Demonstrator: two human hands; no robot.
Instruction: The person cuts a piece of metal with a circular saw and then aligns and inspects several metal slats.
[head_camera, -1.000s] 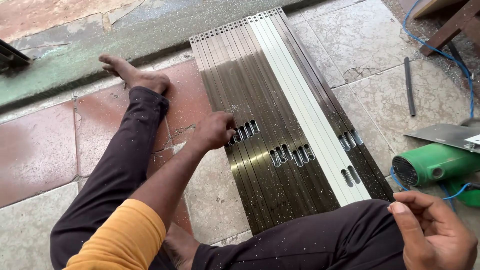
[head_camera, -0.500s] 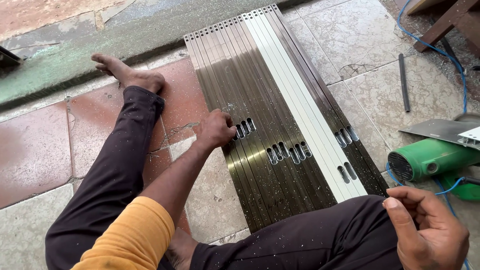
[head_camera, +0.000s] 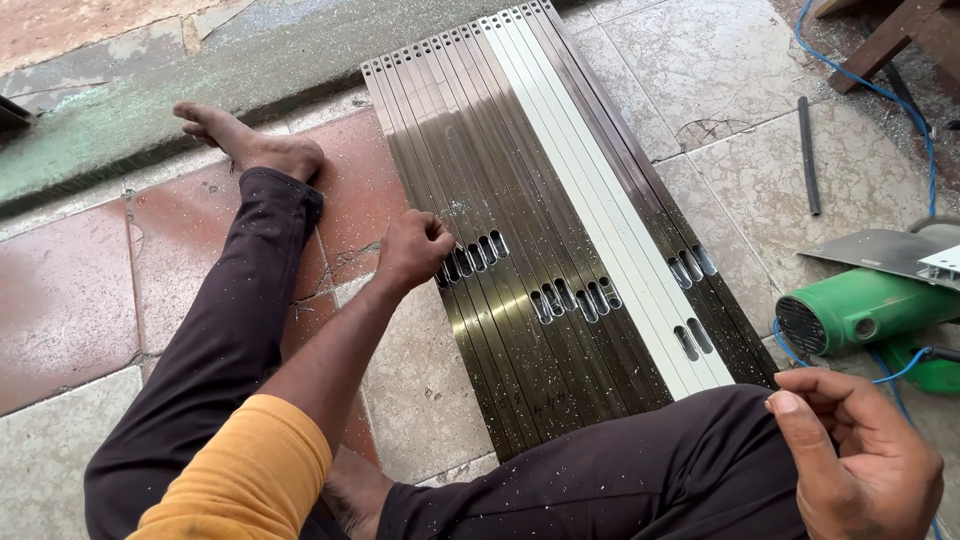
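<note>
Resting left hand (head_camera: 415, 250) on metal strips' (head_camera: 520, 240) left edge, right hand (head_camera: 860, 460) apart.

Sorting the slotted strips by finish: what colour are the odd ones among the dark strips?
White: the pale strips lie among bronze-brown ones, clearest in the head view.

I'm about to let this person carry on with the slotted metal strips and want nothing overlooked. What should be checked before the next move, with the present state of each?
1. Left hand resting on the outer dark strips at the slots: ok.
2. Right hand free of tools, fingers curled, over the knee: ok.
3. Strips lying flat, side by side, with the white strips among them: ok.
4. Green power tool apart from both hands: ok.
5. Whether the tool is switched off: cannot tell.
6. Bare foot beside the strips, metal chips about: not ok.
</note>
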